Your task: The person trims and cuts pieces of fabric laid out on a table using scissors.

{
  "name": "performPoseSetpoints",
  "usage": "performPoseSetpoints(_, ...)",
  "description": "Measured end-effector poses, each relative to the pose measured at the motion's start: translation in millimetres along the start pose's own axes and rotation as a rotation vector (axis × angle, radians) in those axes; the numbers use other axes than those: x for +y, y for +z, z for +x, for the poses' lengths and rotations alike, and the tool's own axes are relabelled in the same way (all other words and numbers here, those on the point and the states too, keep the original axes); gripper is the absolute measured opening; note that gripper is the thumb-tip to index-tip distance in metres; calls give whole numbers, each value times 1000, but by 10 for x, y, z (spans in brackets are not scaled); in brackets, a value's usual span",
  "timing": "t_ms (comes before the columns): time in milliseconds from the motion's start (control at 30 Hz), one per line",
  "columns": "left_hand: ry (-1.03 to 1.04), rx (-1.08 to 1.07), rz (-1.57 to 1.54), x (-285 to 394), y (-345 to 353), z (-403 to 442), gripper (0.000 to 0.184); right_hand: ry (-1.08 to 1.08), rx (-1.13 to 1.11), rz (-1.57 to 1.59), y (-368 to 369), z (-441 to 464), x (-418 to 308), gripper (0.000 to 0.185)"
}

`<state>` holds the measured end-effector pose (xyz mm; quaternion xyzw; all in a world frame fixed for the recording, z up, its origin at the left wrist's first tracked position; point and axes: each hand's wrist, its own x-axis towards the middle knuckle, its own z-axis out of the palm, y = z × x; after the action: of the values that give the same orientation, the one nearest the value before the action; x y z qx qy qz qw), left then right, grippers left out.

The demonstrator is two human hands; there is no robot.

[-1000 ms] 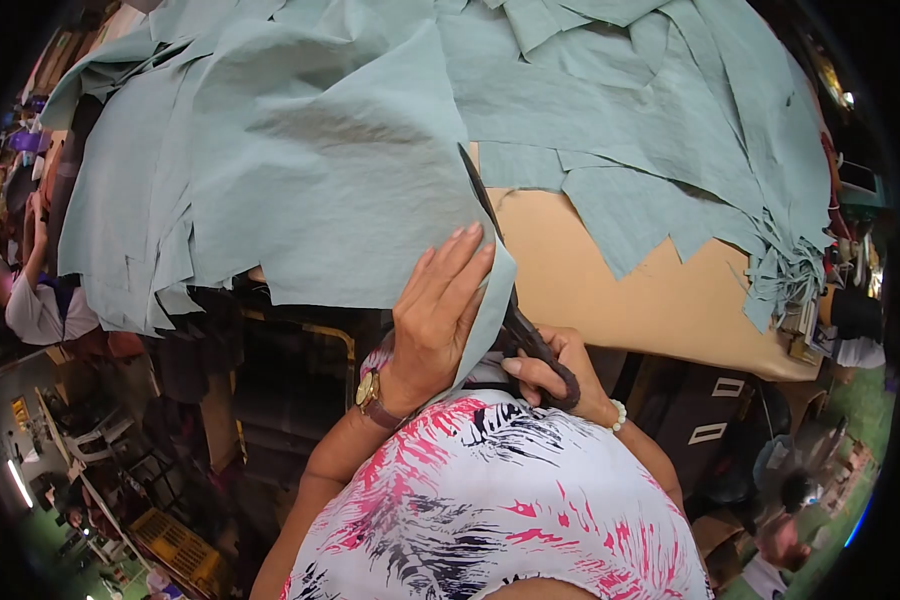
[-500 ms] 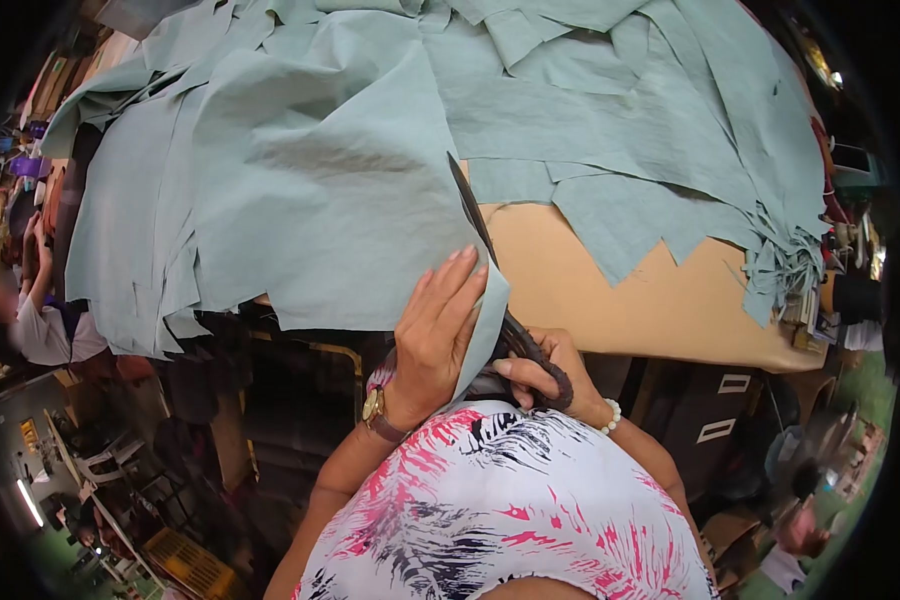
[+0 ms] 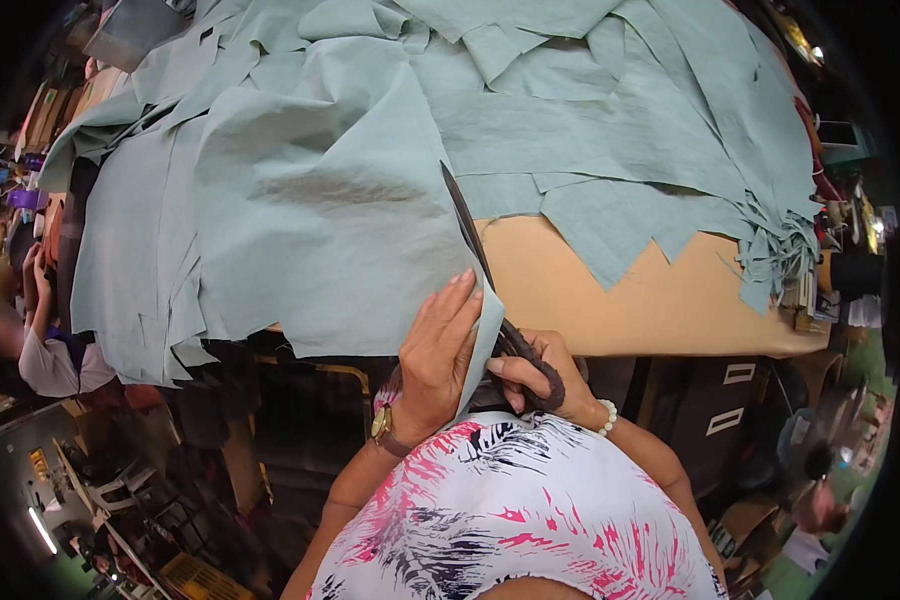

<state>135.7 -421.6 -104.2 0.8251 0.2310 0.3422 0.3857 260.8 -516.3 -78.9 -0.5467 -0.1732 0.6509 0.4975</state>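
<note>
Right hand: here I am, my right hand (image 3: pixel 542 372) wrapped round the dark handles of the scissors (image 3: pixel 473 240), thumb on the near side.
Scissors: they slant up and away from me, dark blade lying along the right edge of the cloth, tip on the green fabric.
Left hand: my left hand (image 3: pixel 436 345) lies over the cloth just beside the scissors, fingers straight and close together; the thumb is hidden, so whether I pinch the fabric I cannot tell.
Cloth: the grey-green cloth (image 3: pixel 320 220) spreads across the left of the table (image 3: pixel 610 310), its near edge hanging over, a narrow flap beside my left fingers.
Offcuts: jagged green pieces (image 3: pixel 620 220) overlap on the right, a frayed bunch (image 3: pixel 770 260) near the corner.
Wrists: gold-faced watch (image 3: pixel 381 420) on my left, pale beads (image 3: pixel 608 418) on my right.
Far left: another person's white sleeve (image 3: pixel 65 362).
</note>
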Motion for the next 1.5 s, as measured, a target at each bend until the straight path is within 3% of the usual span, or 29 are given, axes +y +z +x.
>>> performPoseSetpoints(400,21,9,-35,14,-35,-35,29,-42,40,18,12,39,-53,18)
performPoseSetpoints(900,-12,8,-69,67,-91,-40,28,-60,-14,66,46,120,-210,31)
performPoseSetpoints(1500,-8,8,-80,61,-144,-114,26,-63,11,109,103,171,-181,29)
